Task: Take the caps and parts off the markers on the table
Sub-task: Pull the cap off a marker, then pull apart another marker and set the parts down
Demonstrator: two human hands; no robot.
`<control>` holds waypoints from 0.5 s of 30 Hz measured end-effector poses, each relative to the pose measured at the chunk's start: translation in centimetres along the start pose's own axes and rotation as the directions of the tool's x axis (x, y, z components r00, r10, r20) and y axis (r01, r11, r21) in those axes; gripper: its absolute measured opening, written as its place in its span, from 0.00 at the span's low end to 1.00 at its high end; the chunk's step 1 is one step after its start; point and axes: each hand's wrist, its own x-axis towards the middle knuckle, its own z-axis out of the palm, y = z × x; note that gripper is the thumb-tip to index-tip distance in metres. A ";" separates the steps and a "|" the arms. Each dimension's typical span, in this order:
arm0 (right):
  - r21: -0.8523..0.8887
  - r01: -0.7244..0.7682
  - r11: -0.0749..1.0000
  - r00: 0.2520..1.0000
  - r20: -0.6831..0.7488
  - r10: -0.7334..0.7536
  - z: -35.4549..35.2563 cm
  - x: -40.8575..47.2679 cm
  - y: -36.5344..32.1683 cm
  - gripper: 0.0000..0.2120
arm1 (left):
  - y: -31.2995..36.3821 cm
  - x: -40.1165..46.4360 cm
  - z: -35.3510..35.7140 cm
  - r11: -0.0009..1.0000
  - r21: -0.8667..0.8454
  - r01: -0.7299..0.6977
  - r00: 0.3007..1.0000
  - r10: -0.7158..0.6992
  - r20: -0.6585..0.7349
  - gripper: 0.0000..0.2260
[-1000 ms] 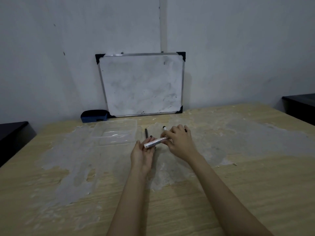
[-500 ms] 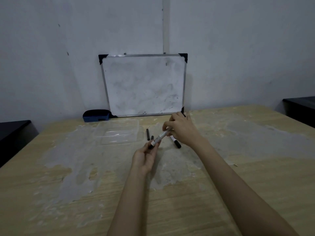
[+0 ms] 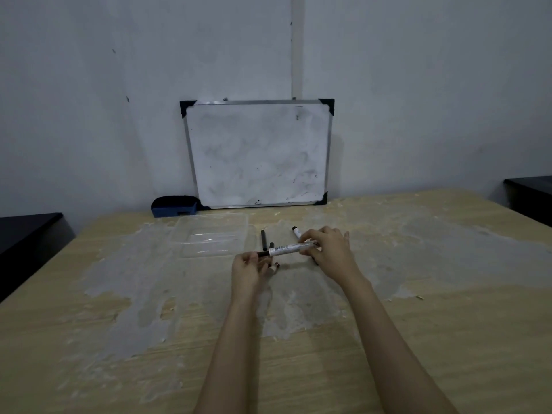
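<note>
Head view has you mid-uncapping — your left hand pinches the black end of the white marker, your right hand clamps its barrel just above the table — so next pull straight apart.

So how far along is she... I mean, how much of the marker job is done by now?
Some looks done: thin black pieces lie loose on the table beside the clear tray. In hand: one white marker, gripped by the left hand at its dark end and the right hand at the other, not yet apart. Left: another marker lies behind the right hand, and maybe more hidden.
</note>
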 end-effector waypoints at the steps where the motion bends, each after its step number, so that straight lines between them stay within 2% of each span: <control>1: 0.016 -0.011 1.000 1.000 -0.008 0.011 -0.1 0.1 0.0 0.09 | 0.5 0.0 -0.3 0.995 0.093 -0.046 0.998 0.049 -0.029 0.08; 4: 0.072 -0.040 0.997 0.998 -0.051 0.044 -0.5 0.6 0.0 0.08 | 2.4 0.7 -1.7 0.941 0.286 -0.180 0.967 0.223 -0.126 0.11; 9: 0.141 -0.064 0.988 0.985 -0.149 0.085 0.4 0.8 -0.5 0.08 | 6.1 2.7 -4.1 0.871 0.443 -0.212 0.877 0.370 -0.307 0.12; 12: 0.139 -0.095 0.986 0.983 -0.143 0.115 1.6 0.6 -0.7 0.09 | 8.1 4.0 -4.3 0.792 0.577 -0.201 0.869 0.415 -0.268 0.12; 15: 0.119 -0.094 0.988 0.986 -0.128 0.109 2.2 0.4 -0.6 0.10 | 9.0 5.9 -4.1 0.662 0.739 -0.123 0.902 0.384 -0.195 0.12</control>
